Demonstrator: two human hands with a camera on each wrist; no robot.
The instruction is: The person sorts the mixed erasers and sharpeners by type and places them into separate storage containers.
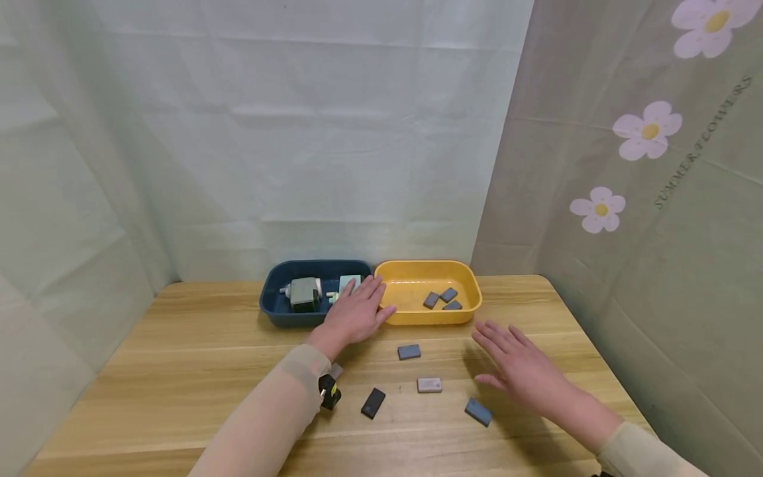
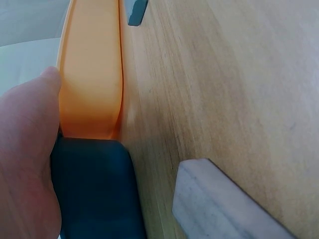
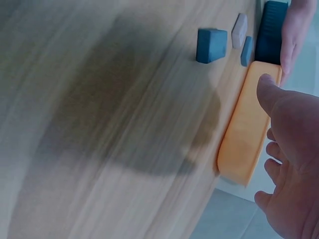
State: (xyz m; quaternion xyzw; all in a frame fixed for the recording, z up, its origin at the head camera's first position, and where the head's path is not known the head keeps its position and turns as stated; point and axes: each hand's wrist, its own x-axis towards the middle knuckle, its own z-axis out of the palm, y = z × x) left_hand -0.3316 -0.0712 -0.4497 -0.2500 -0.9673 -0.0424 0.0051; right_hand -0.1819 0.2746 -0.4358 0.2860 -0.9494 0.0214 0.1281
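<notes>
My left hand [image 1: 356, 314] lies with straight fingers over the right end of the dark blue tray [image 1: 290, 320], its thumb over the near left corner of the yellow tray [image 1: 429, 318]. Nothing is held in it. To the right, my right hand [image 1: 527, 371] hovers above the table with fingers extended, in front of the yellow tray's right end. Below its thumb lies a blue-grey block [image 1: 479, 412]. Several small blue-grey blocks [image 1: 449, 294] sit inside the yellow tray. A grey-green boxy item [image 1: 305, 293] and a pale green one [image 1: 348, 283], partly hidden by my left fingers, are in the blue tray.
Scattered on the wooden table [image 1: 197, 371] are a blue-grey block [image 1: 408, 352], a whitish block [image 1: 429, 385] and a black block [image 1: 373, 403]. Another pale block [image 1: 336, 370] is partly covered by my left wrist. A cloth backdrop [image 1: 310, 146] hangs right behind the trays.
</notes>
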